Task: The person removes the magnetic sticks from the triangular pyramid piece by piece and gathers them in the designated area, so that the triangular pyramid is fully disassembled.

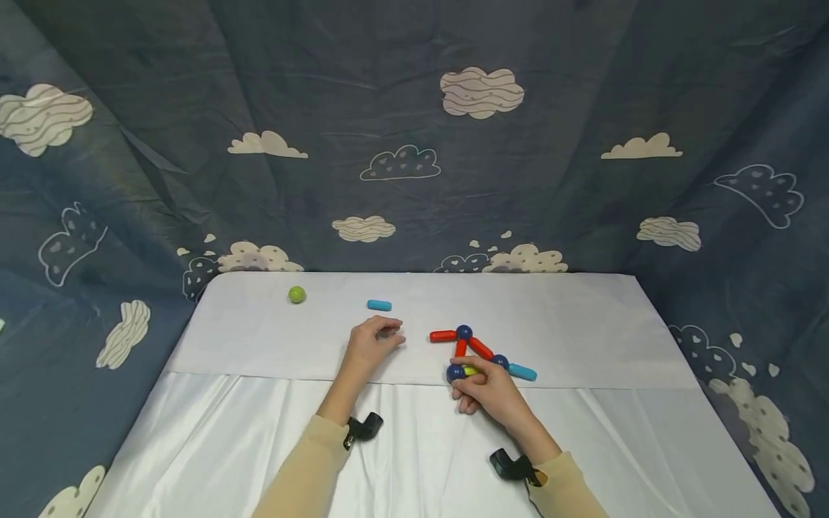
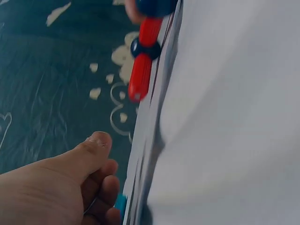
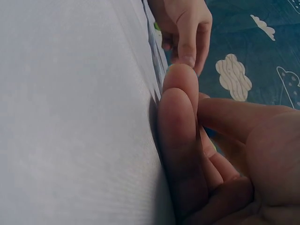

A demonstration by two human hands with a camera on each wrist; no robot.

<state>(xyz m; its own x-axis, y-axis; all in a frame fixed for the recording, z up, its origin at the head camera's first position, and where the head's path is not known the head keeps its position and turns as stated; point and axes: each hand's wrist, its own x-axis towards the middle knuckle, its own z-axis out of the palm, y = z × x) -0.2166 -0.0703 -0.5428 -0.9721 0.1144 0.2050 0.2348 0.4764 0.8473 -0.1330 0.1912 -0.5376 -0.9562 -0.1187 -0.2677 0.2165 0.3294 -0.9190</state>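
Note:
A construction of rods and balls lies on the white cloth in the head view. A red rod (image 1: 443, 336) sticks out left from its top navy ball (image 1: 464, 332); two more red rods run down from that ball. One reaches a right navy ball (image 1: 499, 361) with a blue rod (image 1: 522, 372), the other a near navy ball (image 1: 455, 373) beside a yellow-green rod (image 1: 470, 371). My right hand (image 1: 488, 392) pinches the near ball between thumb and index finger; its palm hides part of the build. My left hand (image 1: 374, 344) hovers left of it, fingers loosely bent, holding nothing visible.
A loose light-blue rod (image 1: 379, 305) lies beyond my left hand. Farther left is a green ball (image 1: 296, 294). The white table covering (image 1: 576, 316) ends at a dark cloud-patterned curtain (image 1: 401, 201) at the back and sides.

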